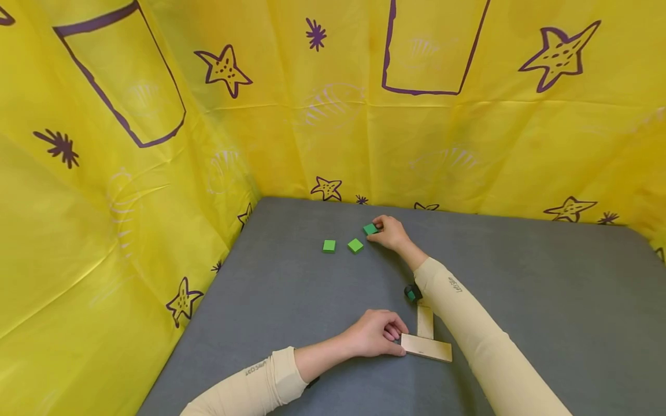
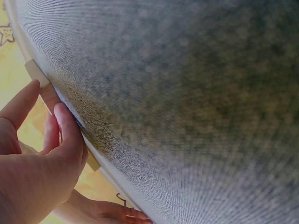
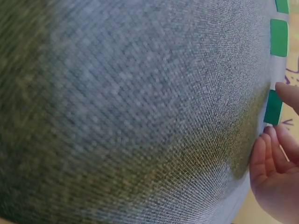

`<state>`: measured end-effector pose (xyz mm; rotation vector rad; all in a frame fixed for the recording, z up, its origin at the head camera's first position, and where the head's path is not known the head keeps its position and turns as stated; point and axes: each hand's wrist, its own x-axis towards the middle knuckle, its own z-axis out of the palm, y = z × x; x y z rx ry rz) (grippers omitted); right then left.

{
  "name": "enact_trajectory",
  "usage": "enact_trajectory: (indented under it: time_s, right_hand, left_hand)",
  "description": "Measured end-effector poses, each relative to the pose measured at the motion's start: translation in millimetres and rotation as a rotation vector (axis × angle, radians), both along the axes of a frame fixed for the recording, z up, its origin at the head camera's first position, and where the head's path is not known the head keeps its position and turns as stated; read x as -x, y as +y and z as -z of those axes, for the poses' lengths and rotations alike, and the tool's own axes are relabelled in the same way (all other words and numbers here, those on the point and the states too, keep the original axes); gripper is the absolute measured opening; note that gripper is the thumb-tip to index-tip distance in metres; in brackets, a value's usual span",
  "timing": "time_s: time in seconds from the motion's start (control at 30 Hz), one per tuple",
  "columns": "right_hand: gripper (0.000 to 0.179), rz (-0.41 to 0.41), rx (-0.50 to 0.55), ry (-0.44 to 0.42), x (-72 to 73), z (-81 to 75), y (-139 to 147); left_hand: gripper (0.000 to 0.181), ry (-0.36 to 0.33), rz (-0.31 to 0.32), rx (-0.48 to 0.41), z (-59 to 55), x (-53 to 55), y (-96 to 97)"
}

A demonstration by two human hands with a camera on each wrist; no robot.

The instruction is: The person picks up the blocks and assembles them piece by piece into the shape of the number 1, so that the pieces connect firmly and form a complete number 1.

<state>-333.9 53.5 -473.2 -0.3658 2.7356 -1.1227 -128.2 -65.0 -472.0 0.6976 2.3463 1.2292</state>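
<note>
My left hand [image 1: 377, 333] pinches the left end of a flat wooden block [image 1: 428, 348] between thumb and fingers. In the left wrist view, its fingertips lie against the pale wooden block [image 2: 43, 86]. A second wooden block [image 1: 425, 322] lies behind the first, end toward it, the two making a T shape. Farther back, my right hand [image 1: 391, 234] pinches a dark green square block [image 1: 370, 229]. The right wrist view has the dark green block [image 3: 273, 107] between thumb and fingertips. Left of it lie two lighter green square blocks, the nearer one [image 1: 355, 245] and another [image 1: 329, 246].
Everything lies on a grey cloth-covered table [image 1: 291, 300]. Yellow curtains [image 1: 281, 133] with purple star drawings hang along its back and left edges. The right forearm sleeve [image 1: 473, 323] stretches over the table beside the wooden blocks, with a dark wrist device [image 1: 413, 293] below the wrist.
</note>
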Motion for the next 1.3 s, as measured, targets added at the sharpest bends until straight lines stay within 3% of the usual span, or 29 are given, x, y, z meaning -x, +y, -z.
enact_trajectory:
  time_s: [0.5, 1.3]
  right_hand:
    - [0.047, -0.012, -0.024, 0.036, -2.5, 1.5, 5]
    - [0.048, -0.058, -0.024, 0.056, -13.1, -14.2, 25]
  left_hand:
    - [0.027, -0.003, -0.003, -0.002, 2.8, -0.8, 3.6]
    - [0.027, 0.003, -0.016, 0.015, 1.8, 0.2, 1.8]
